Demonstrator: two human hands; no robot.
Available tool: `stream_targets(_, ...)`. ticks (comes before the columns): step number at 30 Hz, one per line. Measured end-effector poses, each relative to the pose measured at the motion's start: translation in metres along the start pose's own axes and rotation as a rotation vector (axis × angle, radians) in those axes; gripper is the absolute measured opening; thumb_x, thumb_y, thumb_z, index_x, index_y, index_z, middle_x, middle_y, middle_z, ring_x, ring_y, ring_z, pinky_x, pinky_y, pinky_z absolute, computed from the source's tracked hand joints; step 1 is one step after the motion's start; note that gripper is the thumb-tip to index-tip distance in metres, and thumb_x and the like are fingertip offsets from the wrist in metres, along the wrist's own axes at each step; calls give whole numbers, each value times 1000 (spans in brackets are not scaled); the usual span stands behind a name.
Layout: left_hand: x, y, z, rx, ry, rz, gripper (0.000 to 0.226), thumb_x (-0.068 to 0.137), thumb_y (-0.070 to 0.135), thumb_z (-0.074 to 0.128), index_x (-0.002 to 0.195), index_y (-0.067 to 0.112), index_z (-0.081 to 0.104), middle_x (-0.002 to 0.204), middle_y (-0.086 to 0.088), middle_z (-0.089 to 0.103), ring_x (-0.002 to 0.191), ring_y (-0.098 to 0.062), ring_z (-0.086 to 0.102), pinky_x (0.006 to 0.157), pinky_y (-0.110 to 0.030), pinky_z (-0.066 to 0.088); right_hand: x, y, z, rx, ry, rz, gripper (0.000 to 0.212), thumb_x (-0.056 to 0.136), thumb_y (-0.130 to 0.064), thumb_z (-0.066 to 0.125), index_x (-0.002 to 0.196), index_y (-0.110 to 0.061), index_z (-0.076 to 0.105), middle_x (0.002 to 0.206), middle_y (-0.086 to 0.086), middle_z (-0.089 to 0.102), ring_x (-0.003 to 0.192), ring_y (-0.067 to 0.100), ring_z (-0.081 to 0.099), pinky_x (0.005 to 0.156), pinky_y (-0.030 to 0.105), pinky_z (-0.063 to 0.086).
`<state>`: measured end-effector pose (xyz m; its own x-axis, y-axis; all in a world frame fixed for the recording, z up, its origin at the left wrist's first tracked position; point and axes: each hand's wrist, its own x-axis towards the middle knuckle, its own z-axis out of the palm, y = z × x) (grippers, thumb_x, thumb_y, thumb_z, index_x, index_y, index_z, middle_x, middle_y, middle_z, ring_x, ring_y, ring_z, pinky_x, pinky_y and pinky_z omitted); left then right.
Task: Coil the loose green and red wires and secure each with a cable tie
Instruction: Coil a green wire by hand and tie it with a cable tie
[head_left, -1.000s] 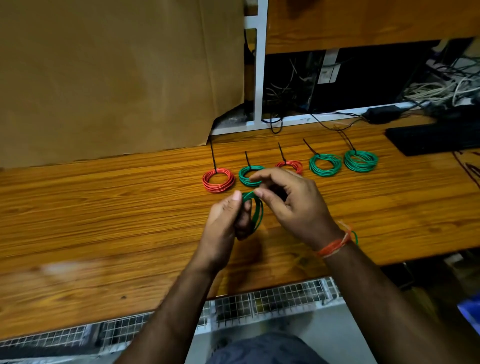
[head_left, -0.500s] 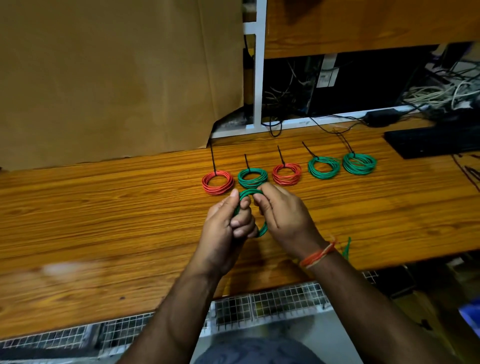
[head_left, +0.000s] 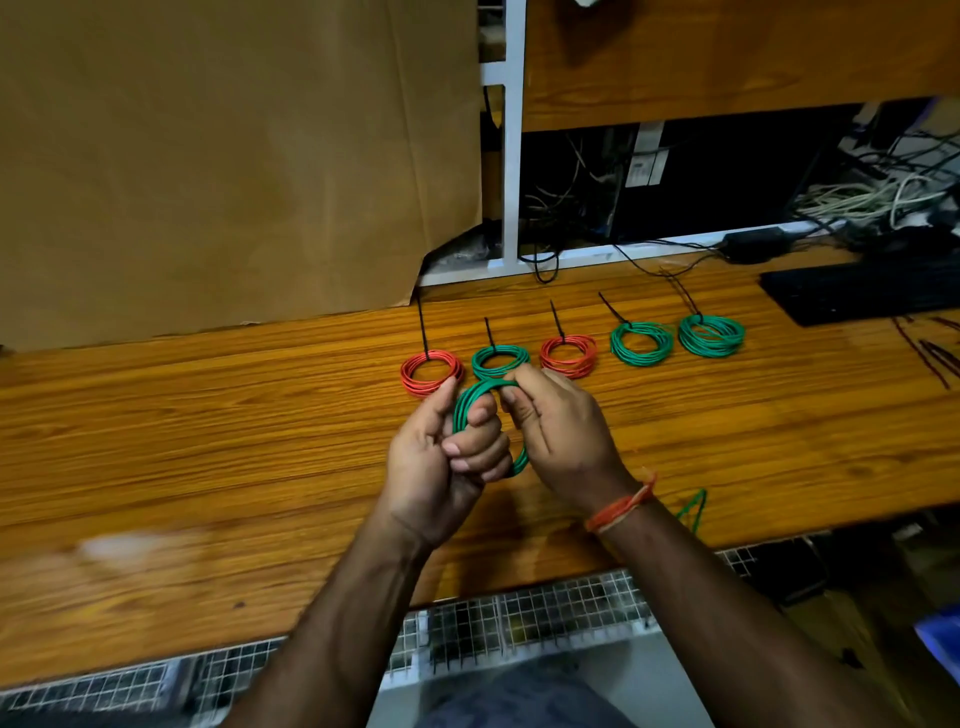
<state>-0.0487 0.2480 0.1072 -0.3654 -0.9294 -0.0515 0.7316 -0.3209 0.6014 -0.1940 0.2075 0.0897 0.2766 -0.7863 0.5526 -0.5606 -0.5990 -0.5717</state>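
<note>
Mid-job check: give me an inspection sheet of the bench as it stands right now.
Surface: wooden bench, a pale blurred patch at the near left.
Job's things: five tied coils in a row, red, green, red, green, green, each with a black cable tie tail; a sixth green coil in hand, no tie seen on it.
Clutter: loose green wire at the near edge.
Hands: left hand and right hand both grip the sixth coil.
Cables: pale tangle at the far right.
Surroundings: cardboard sheet, black keyboard, wire mesh below.
</note>
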Motion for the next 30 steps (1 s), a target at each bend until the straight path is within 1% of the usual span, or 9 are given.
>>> stream_targets(3,1,0,0,-52,23,2,40,102,34,35,80,13,61,52,12,20,43,-6,19,50,-23,26,0,-3,-3,94,-5,58,37,106,-35,37,86,-11,56,76,0,54,71,19,50,61,38,38)
stream_targets(8,1,-2,-4,1,96,57,30,102,27,42,93,5,60,50,10,34,42,-3,31,51,-22,27,-4,-5,-4,171,-4,103,32,108,-29,40,82,-15,54,71,-3,54,67,14,52,59,28,37)
stream_targets(11,0,-5,-6,68,82,78,34,105,28,40,93,4,60,52,8,36,44,-5,32,51,-22,35,-6,-4,-3,224,4,134,33,108,-27,41,83,-10,56,69,-2,55,64,13,52,57,26,36)
stream_targets(15,-1,-5,-5,114,69,127,36,105,30,40,85,6,59,48,11,34,42,-2,29,47,-20,30,-8,-7,-5,267,-22,113,29,108,-27,44,87,-11,57,68,-3,58,62,13,55,57,28,40)
stream_targets(19,1,-2,-5,-58,134,115,34,103,32,41,76,15,53,46,13,32,37,-1,28,42,-18,25,-10,-1,-8,222,-158,137,20,106,-33,52,102,-14,58,70,-2,64,57,10,63,55,36,49)
stream_targets(22,2,2,-15,-242,201,122,40,106,32,38,74,17,55,44,9,33,37,-2,30,43,-18,27,-18,7,-19,320,-302,205,16,102,-25,63,116,-20,59,69,0,67,53,12,65,55,33,52)
stream_targets(26,2,13,-34,-400,281,237,43,110,30,33,74,18,54,48,9,35,41,-3,31,46,-18,29,-28,20,-37,337,-357,263,16,93,-18,75,103,-25,65,76,0,70,64,16,69,61,40,56)
stream_targets(28,1,20,-38,-411,320,317,39,110,32,33,77,19,50,50,10,36,42,-3,32,47,-19,33,-33,31,-42,271,-310,267,14,90,-17,77,97,-26,69,79,-4,71,71,10,69,60,34,53)
stream_targets(30,1,25,-38,-367,343,375,37,110,34,33,79,20,48,54,11,38,45,-4,35,49,-19,37,-37,36,-45,165,-272,171,9,90,-20,76,95,-27,73,86,-11,72,84,5,68,66,27,49)
